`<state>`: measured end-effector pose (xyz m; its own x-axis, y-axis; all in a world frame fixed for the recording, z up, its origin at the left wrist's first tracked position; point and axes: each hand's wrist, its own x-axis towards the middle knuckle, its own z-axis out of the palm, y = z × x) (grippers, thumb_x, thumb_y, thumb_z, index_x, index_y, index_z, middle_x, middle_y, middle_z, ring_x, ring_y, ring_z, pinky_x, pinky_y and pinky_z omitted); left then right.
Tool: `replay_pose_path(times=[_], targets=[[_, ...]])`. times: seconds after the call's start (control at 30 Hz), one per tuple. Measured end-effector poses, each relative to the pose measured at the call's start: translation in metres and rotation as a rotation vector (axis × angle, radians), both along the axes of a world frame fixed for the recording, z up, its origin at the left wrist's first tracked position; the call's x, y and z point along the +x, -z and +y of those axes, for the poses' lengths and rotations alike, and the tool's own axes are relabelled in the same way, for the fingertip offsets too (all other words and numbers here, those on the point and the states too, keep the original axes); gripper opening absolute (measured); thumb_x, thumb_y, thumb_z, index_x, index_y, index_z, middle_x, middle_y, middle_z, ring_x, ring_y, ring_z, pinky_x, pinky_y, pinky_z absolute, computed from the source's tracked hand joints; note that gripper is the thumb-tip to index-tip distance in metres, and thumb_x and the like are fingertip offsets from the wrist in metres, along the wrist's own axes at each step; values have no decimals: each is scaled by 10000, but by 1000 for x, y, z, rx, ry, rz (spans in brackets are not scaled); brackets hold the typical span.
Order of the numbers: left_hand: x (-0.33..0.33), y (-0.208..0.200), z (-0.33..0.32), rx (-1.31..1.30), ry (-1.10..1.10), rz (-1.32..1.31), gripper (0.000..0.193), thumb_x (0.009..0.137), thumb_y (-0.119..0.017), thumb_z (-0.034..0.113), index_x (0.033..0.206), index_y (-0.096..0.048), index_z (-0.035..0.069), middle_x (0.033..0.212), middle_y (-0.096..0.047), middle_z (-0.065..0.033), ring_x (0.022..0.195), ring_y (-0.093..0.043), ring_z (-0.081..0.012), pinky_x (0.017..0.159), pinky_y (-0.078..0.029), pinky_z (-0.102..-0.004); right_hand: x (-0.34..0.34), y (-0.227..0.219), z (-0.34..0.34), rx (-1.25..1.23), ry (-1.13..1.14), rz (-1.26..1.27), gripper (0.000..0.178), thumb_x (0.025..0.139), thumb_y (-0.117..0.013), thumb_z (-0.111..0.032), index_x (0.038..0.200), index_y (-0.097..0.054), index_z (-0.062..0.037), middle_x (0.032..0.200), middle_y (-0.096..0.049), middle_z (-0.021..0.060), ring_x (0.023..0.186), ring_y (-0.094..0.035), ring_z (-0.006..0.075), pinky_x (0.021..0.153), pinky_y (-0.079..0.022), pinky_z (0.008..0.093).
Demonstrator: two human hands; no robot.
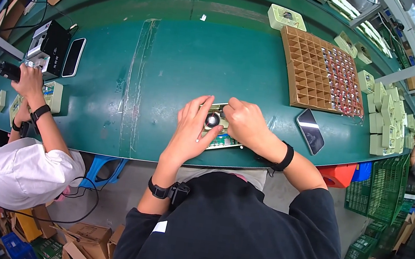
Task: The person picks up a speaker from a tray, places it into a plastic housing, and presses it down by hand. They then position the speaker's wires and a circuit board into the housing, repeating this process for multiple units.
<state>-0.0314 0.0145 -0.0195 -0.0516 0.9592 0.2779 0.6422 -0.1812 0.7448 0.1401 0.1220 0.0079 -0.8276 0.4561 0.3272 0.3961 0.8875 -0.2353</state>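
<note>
A pale green plastic housing [226,141] lies on the green table in front of me. Inside it show a round black speaker [212,120] with a light centre and a green circuit board [224,140]. My left hand [190,126] spans the housing's left side, fingers long over the far part and thumb beside the speaker, gripping it. At the far right end of the housing, my right hand [244,121] is closed with its fingers curled. Something small and dark shows by those fingertips, but I cannot make out what it is.
A divided cardboard tray [307,72], partly filled with red-wired parts, stands at the right near a phone [310,131]. Stacked pale housings [384,119] line the right edge. To the left, a co-worker [24,168] handles a dark tool beside a black box [50,48] and another phone [74,57].
</note>
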Motion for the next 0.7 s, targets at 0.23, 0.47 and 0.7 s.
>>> replay_pose_path(times=[0.23,0.47,0.7], targets=[[-4,0,0,-4,10,-10,722,925,-753,278,1523,-469,-11,1465,-504,-197,1326,-505,-373,1141,-351,-463,-6,-6,-5,-59,29,-25,118,662,-673,41,744,-598,4,821,-572,154,718,-652,368,612,-544,490],[-4,1,1,6,27,19,741,918,-756,282,1523,-455,-20,1451,-506,-193,1321,-502,-369,1117,-370,-475,1,-1,-3,-75,21,-17,127,689,-663,59,782,-596,4,830,-571,150,723,-650,373,618,-543,493],[-3,-2,0,-16,32,28,737,884,-773,232,1504,-458,-9,1428,-511,-184,1312,-502,-367,1110,-379,-470,3,2,2,-18,2,-44,119,719,-671,56,811,-617,2,847,-596,151,758,-673,363,653,-565,472]])
